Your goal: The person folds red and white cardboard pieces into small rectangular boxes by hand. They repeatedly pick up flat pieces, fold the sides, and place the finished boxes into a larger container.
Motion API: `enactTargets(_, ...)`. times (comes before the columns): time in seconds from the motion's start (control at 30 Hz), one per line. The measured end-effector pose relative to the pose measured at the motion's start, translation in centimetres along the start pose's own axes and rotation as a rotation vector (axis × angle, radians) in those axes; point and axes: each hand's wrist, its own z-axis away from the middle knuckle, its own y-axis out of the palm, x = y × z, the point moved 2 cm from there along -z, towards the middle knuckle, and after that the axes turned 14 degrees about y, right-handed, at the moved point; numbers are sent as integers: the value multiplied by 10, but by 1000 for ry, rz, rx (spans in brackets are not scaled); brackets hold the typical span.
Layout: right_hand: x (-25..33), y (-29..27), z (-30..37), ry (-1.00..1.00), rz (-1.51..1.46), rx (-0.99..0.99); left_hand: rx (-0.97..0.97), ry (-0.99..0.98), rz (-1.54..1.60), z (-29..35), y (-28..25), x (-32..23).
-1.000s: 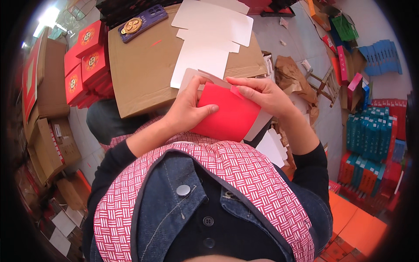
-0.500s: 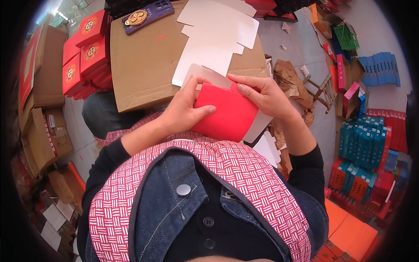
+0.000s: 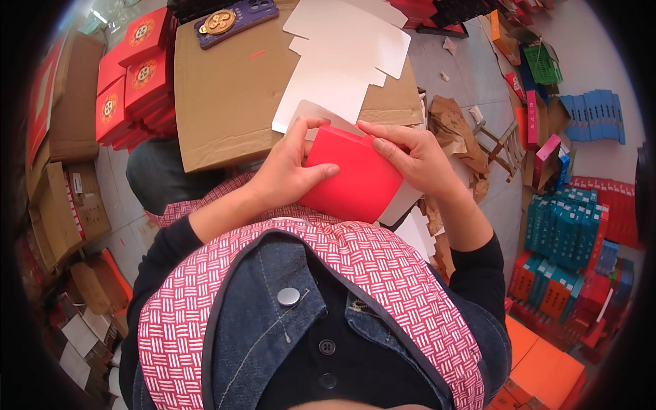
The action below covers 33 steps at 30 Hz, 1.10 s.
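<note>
Red carton [image 3: 352, 181] sits in both my hands at the middle of the frame, tilted, its smooth face toward me and a pale flap [image 3: 316, 115] rising past its top edge. If I press its two sides unevenly, I think the thin card could buckle or take a crease across that face. Should my fingertips miss the fold line, the top edge might bend crooked; too loose a hold could let the flap spring back. White card blanks [image 3: 335, 75] lie just beyond, upper centre, on the brown cardboard box [image 3: 225, 102], and the flap might snag or nudge them.

My left hand [image 3: 290, 167] is half curled round the left side, thumb flat on the red face, forefinger hooked at the top-left corner; the other fingers are mostly hidden. My right hand [image 3: 413, 154] is nearly closed, thumb and forefinger pinching the top-right edge. How hard either squeezes, I cannot tell.
</note>
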Motion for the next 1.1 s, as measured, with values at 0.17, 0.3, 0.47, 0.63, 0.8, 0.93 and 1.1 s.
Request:
enactTargets(0.17,1,10,-2,-30,-35,-47,-125,-139,268,-16,4,-9)
enactTargets(0.3,3,14,1,-35,-4,-28,-167,-118,294,-18,5,-7)
enactTargets(0.47,-4,11,7,63,-311,63,-200,-155,334,-17,3,-10)
enactTargets(0.63,-6,13,3,4,-238,75,-212,-153,343,-19,4,-7)
enactTargets(0.8,-5,11,0,66,-236,109,-220,-148,328,-20,4,-5)
enactTargets(0.93,-3,13,1,75,-223,142,-238,-159,342,-18,2,-5)
enactTargets(1.1,-2,4,5,-43,-100,184,-222,-167,370,-18,1,-8)
